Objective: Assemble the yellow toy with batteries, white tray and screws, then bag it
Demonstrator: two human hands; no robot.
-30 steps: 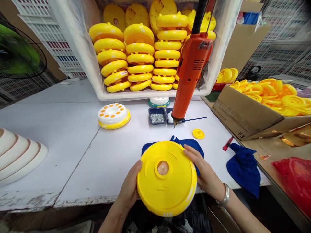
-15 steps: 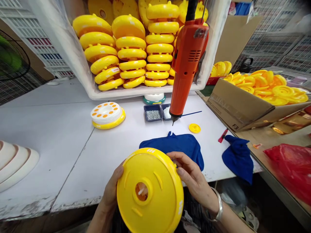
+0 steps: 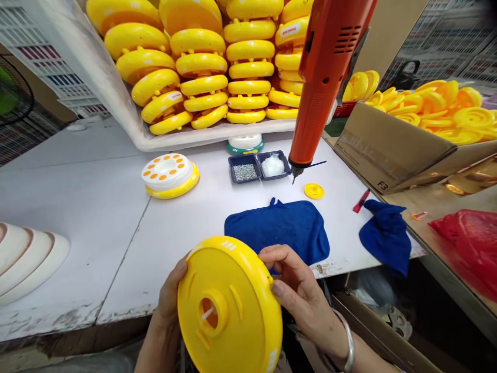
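Note:
Both of my hands hold a round yellow plastic disc point(image 3: 229, 305) with a central hole, tilted up toward me at the table's near edge. My left hand point(image 3: 169, 300) grips its left rim from behind, thumb on the edge. My right hand point(image 3: 297, 292) pinches the right rim with curled fingers. Just beyond the disc a blue cloth point(image 3: 277, 228) lies flat on the white table point(image 3: 97, 217). An orange electric screwdriver point(image 3: 322, 83) hangs above the table, its tip over a small yellow cap point(image 3: 313, 191).
A tilted white bin point(image 3: 116, 114) holds stacks of yellow discs. A white and yellow assembled disc point(image 3: 169, 175), two small trays of screws point(image 3: 245, 170) and white bits, a second blue cloth point(image 3: 386, 235), and a cardboard box point(image 3: 392, 150) of yellow parts are nearby. White dishes point(image 3: 27, 259) sit at left.
I have lifted the yellow disc off the blue cloth and drawn it toward me and to the left, tilting it up. The cloth now lies uncovered.

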